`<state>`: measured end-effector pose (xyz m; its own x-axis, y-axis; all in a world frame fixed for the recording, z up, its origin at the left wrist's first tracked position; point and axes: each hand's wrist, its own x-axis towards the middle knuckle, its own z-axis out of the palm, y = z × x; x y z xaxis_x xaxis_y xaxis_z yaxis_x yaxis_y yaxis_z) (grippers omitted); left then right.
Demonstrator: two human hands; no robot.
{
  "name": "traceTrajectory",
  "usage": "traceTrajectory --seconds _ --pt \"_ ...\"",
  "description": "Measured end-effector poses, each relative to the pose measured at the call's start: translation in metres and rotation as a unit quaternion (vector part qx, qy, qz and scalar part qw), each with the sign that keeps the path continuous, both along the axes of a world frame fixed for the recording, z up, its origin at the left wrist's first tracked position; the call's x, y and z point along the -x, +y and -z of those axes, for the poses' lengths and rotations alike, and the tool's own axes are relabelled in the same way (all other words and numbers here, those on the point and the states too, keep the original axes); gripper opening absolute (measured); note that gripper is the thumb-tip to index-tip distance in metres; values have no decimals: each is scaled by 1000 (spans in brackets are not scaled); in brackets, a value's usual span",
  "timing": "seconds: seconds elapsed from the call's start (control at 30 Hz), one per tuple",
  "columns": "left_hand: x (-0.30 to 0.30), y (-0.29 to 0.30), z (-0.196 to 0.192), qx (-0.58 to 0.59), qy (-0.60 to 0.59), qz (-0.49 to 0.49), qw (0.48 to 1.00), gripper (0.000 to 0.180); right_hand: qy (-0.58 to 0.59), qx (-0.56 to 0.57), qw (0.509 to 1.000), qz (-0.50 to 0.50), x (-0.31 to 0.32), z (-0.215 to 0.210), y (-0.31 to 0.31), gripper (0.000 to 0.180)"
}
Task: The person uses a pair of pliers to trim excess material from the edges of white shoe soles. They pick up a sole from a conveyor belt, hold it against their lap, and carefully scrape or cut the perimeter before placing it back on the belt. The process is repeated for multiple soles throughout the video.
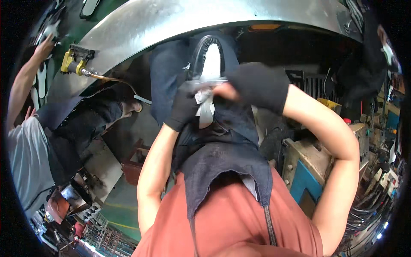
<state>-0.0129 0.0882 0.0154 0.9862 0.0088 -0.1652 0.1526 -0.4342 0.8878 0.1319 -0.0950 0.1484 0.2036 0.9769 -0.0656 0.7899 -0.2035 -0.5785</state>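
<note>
An upturned shoe (pixel 212 62) lies across my lap, toe pointing away from me. Black leather is gathered in pleats round its toe, and a white insole shows inside that edge. My left hand (pixel 184 103), in a black fingerless glove, is closed round the shoe's left side. From the right, my right hand (pixel 239 88) reaches across the shoe's middle; its black glove is smeared by motion and its fingers are bent together. Between the hands runs a blurred greyish strip (pixel 207 81), whose kind I cannot make out. Crumpled whitish material (pixel 203 96) shows below it, near the heel.
A curved metal bench (pixel 167 25) spans the space ahead of my knees. On its left part lies a yellow-and-black air tool (pixel 75 62) with a hose. Another person (pixel 32 150) sits at far left, one arm raised. A beige-and-blue machine (pixel 306 171) stands by my right elbow.
</note>
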Motion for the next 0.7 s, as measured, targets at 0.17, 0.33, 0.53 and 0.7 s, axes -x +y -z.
traceTrajectory --seconds 0.17,0.33,0.53,0.7 --pt "10 0 -14 14 87 74 993 39 1 -37 999 25 29 -34 6 46" --pt "-11 -16 -42 45 -136 -79 986 67 66 93 974 194 15 14 -27 44" --pt "-9 -3 -24 77 30 -20 996 77 68 -118 979 153 41 9 -12 44" --pt "-17 -12 -45 -28 -83 -80 993 92 453 83 752 472 74 64 -82 56"
